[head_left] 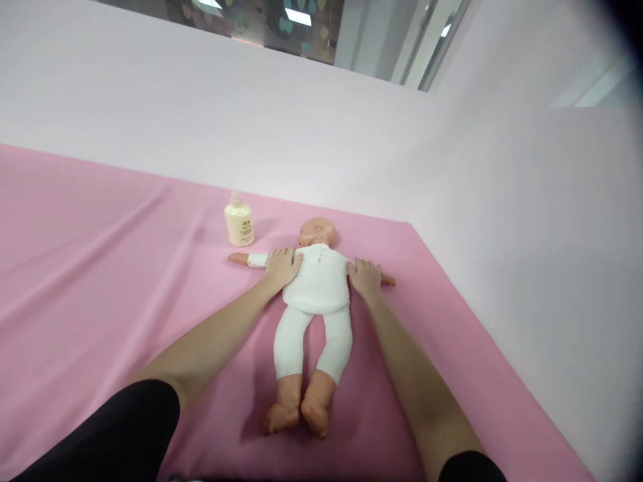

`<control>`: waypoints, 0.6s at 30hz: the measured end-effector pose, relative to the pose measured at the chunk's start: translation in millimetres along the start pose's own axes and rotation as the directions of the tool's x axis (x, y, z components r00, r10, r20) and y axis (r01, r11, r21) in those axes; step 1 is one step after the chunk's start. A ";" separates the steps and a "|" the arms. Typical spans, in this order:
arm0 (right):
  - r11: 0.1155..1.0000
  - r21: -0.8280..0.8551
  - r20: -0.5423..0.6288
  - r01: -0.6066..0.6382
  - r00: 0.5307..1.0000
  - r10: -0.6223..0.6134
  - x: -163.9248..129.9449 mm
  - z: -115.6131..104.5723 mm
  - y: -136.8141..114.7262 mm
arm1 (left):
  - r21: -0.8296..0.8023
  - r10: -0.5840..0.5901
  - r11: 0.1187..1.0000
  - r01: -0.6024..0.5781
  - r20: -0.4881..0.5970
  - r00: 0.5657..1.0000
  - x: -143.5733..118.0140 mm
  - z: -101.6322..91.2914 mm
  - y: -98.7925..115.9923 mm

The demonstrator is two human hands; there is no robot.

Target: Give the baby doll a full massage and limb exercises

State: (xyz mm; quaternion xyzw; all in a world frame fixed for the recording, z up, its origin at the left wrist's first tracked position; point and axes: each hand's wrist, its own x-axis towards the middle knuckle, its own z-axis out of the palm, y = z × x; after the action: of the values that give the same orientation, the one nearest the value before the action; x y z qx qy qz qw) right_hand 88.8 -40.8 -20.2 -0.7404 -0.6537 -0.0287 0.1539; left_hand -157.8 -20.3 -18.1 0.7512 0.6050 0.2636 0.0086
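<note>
A baby doll (pixel 316 281) in a white top and white leggings lies stretched out, its bare feet towards me and its head turned to the left. Both its arms spread out sideways. My left hand (pixel 282 269) wraps over the doll's upper arm on the left, the thumb against the side of the chest. On the other side, my right hand (pixel 365 277) is closed over the opposite upper arm, with only the doll's hand showing past my fingers. The undersides of both grips are hidden.
A cream-coloured pump bottle (pixel 240 224) with a label stands left of the doll's head. Under everything is a pink padded surface (pixel 100 268) with creases on the left. White walls (pixel 281 134) border it at the back and right; a window (pixel 281 27) is above.
</note>
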 end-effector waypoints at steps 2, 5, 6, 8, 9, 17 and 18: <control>1.000 0.031 -0.007 0.006 1.000 -0.006 0.7 1.1 -1.9 | -0.001 0.016 1.000 -0.016 0.007 1.000 -0.4 0.7 0.4; 0.983 0.153 -0.001 0.102 0.995 -0.103 -0.5 1.1 -12.6 | -0.053 0.091 0.995 -0.090 0.021 0.996 -0.8 2.7 0.3; 0.963 0.208 0.006 0.172 0.984 -0.177 -2.0 -0.1 -17.9 | -0.086 0.131 0.988 -0.129 0.021 0.991 -0.8 3.7 -0.3; 0.897 0.297 0.027 0.328 0.936 -0.351 -7.2 -5.1 -30.2 | -0.157 0.207 0.966 -0.204 0.003 0.978 -0.4 6.0 -2.1; 0.873 0.313 0.052 0.374 0.911 -0.409 -10.8 -8.8 -36.7 | -0.184 0.229 0.956 -0.227 -0.009 0.973 -0.2 7.1 -3.2; 0.727 0.266 0.200 0.633 0.701 -0.685 -46.1 -37.7 -75.6 | -0.279 0.208 0.937 -0.209 -0.033 0.978 2.3 9.8 -5.1; 0.710 0.268 0.207 0.651 0.681 -0.702 -49.6 -39.6 -78.5 | -0.283 0.196 0.939 -0.197 -0.030 0.980 2.5 9.2 -5.0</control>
State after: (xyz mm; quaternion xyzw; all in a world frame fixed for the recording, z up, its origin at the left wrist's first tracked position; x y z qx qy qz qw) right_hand 11.2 -91.2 20.3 -0.4244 -0.8964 0.0834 0.0967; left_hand -158.3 -13.9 -26.8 0.7987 0.4828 0.3477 0.0897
